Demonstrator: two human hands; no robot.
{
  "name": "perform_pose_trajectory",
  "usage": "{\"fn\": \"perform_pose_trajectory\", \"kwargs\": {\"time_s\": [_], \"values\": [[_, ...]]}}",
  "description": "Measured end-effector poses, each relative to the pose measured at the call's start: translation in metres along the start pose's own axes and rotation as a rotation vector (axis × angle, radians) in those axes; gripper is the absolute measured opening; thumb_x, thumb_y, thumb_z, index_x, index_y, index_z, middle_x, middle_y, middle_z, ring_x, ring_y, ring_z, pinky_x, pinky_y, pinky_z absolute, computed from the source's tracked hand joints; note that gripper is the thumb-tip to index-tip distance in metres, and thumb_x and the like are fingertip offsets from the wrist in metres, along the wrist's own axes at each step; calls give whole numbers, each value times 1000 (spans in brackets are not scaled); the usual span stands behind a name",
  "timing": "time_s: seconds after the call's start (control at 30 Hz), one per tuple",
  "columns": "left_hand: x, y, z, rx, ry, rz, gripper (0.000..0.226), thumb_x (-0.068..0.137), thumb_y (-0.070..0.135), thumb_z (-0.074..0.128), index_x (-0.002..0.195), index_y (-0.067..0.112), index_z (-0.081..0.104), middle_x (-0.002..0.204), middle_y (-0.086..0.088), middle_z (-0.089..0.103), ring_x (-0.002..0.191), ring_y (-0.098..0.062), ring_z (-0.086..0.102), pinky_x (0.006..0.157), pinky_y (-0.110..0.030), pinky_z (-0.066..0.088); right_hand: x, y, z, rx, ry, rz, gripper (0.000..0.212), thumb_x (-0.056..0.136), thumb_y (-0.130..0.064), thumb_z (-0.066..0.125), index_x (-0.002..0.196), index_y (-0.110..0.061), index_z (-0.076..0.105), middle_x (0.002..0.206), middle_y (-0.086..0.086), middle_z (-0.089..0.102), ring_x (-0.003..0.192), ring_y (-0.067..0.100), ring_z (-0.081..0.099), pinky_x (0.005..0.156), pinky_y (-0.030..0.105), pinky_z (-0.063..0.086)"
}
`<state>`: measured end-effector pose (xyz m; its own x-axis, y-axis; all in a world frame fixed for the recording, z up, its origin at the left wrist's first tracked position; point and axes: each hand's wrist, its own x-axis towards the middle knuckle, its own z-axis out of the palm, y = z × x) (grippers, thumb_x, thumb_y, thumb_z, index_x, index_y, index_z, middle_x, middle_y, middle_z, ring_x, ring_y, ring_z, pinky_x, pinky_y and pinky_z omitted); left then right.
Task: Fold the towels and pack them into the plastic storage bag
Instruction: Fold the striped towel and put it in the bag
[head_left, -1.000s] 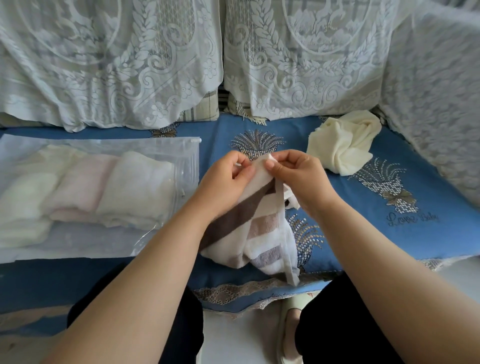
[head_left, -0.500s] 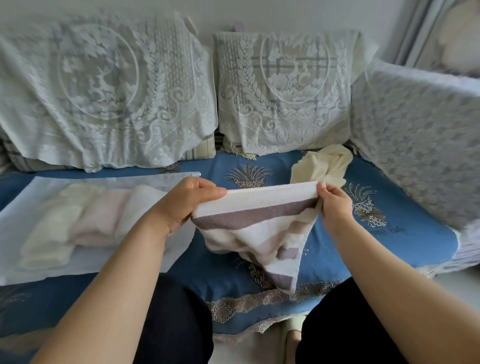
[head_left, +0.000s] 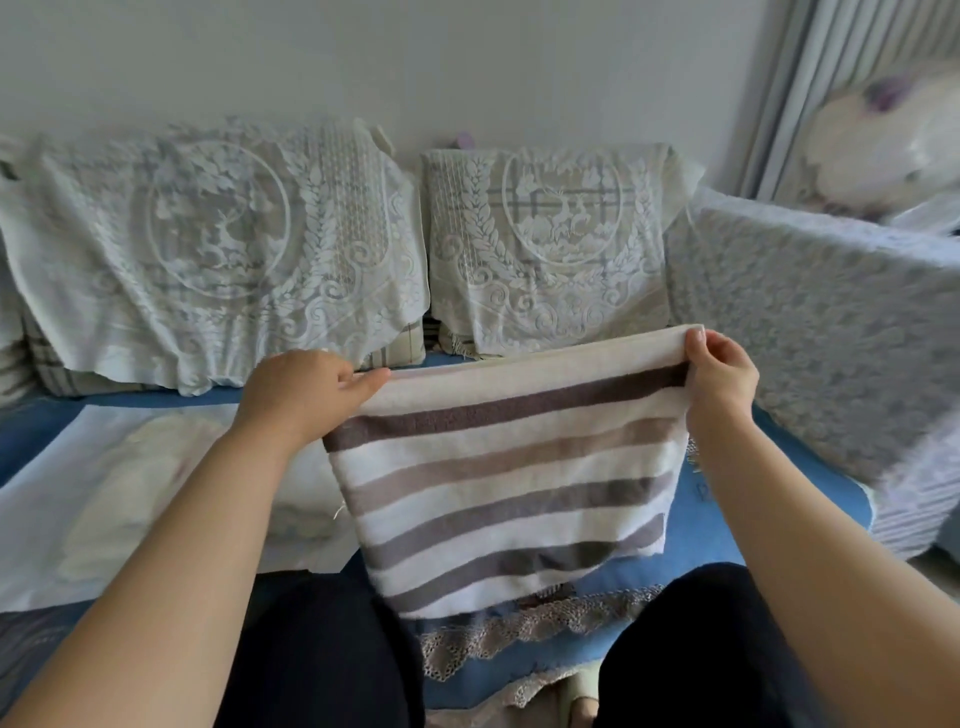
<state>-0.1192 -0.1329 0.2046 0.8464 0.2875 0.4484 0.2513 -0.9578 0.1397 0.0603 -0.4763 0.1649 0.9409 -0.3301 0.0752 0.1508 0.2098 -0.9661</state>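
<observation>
Lace-draped cushions line the back of a blue sofa, pale wall above, a curtain at the upper right of the frame. Centre stage: a striped towel, held up in the air above the seat and spread wide, its top edge running from mid-frame up toward the right. The left hand pinches the top left corner, thumb stretched along the hem; the right hand has its grip curled tight around the top right corner. Both hands are grasping cloth, neither is free.

Look how it hangs: soft, limp terry, light enough to be carried by two pinches, and the lower edge droops and slants toward the knees. It has no stiffness at all, so it will sag wherever it isn't supported. It isn't slippery or fragile either. The corners look like the right place to take it, as here, since they keep the top edge taut and the stripes level for a clean fold; a grab in the middle would likely bunch it.

Over at the left of the frame lies the plastic bag, flat on the sofa, with pale folded towels showing blurred through it. My read: several are packed, and this one is still to be folded.
</observation>
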Motion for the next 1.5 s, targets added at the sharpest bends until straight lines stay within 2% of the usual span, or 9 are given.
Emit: {"fn": "perform_pose_trajectory", "kwargs": {"time_s": [0.23,0.33,0.43,0.53,0.7,0.93,1.27,1.37,1.5], "values": [[5,1,11,167,156,-45,87,84,56,56,150,21,11,124,-12,58,116,-31,52,98,-55,30,-10,-25,3,26,6,-153,11,92,-34,58,87,-25,59,84,-9,59,77,6,54,75,24,50],[3,5,13,240,194,-59,81,84,59,53,148,23,20,134,-6,47,129,-25,39,108,-66,7,-16,-34,0,-12,26,-264,16,96,-34,49,91,-19,50,81,-10,51,71,2,47,64,14,42],[3,13,-4,186,213,-30,56,82,72,36,86,20,57,87,-2,62,91,-26,56,96,-52,31,-20,-44,-7,-23,8,-314,19,99,-36,43,97,-17,43,80,-10,49,67,2,45,54,9,40],[4,24,-19,-586,57,-56,63,74,71,49,56,12,38,53,-3,38,54,-19,39,60,-30,32,-12,-51,-16,-84,-49,-275,19,98,-36,43,98,-17,44,79,-7,46,67,5,44,56,16,40],[9,26,-43,-1485,-163,-132,47,58,57,78,69,11,73,69,-8,71,64,-21,67,63,-25,55,6,-43,-30,-96,-334,6,18,96,-31,52,83,-19,56,76,1,53,71,16,49,63,32,42],[32,10,-8,-203,-185,-98,36,79,52,67,72,18,56,70,-1,59,70,-23,56,63,-32,40,26,-17,-31,-247,-233,46,20,98,-29,48,105,-12,54,92,9,55,78,19,52,71,33,44],[40,26,12,-128,769,56,15,90,23,61,95,11,66,86,-8,69,77,-32,61,80,-46,46,29,-63,-5,-18,-23,-310,15,95,-34,54,89,-20,50,83,-9,56,69,0,50,62,14,46],[25,17,43,-143,611,131,13,84,23,68,86,10,67,80,-8,64,72,-33,59,71,-41,45,33,-40,-20,1,-84,-206,15,91,-31,60,79,-24,54,79,-9,57,71,2,51,68,18,48],[-11,24,70,-449,-266,26,20,77,32,76,71,18,64,75,1,54,71,-16,51,61,-21,37,37,20,-60,-110,-132,32,19,95,-25,54,78,-17,56,83,5,54,69,11,49,66,28,44]]}}
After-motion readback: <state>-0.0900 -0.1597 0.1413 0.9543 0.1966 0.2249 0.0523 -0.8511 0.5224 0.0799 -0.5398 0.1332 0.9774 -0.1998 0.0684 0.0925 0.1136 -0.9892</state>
